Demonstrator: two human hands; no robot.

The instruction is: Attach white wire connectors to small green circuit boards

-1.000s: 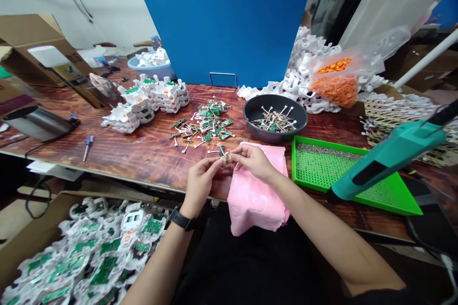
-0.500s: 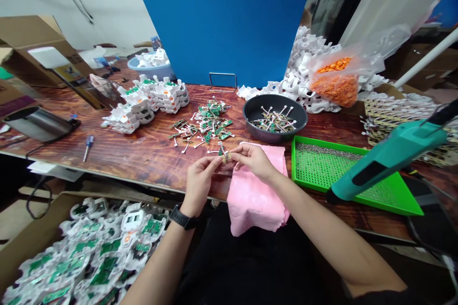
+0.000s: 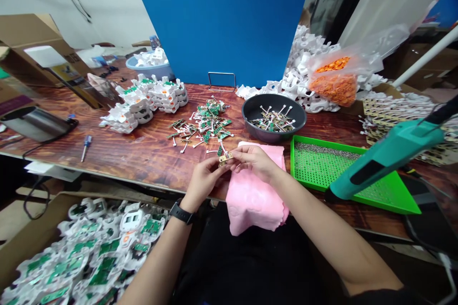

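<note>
Between the fingertips of both hands is a small circuit board (image 3: pixel 224 157) with a cable rising from it. My left hand (image 3: pixel 204 177) pinches its left side, and my right hand (image 3: pixel 255 161) grips the right end. Under my right hand a pink cloth (image 3: pixel 255 200) hangs over the table's front edge. Just beyond the hands lies a loose pile of green circuit boards (image 3: pixel 213 121) with white-plugged cables. A dark round bowl (image 3: pixel 246 126) behind the cloth holds more of these boards.
A green perforated tray (image 3: pixel 386 200) with small metal parts stands on the right, a teal electric screwdriver (image 3: pixel 386 159) hanging over it. White plastic housings (image 3: pixel 132 109) are stacked at left. A screwdriver (image 3: pixel 86 147) lies near the front edge. A box of housings (image 3: pixel 89 252) stands below left.
The board has turned so more of its tan face shows. Both hands stay closed on it, and my left hand has shifted slightly.
</note>
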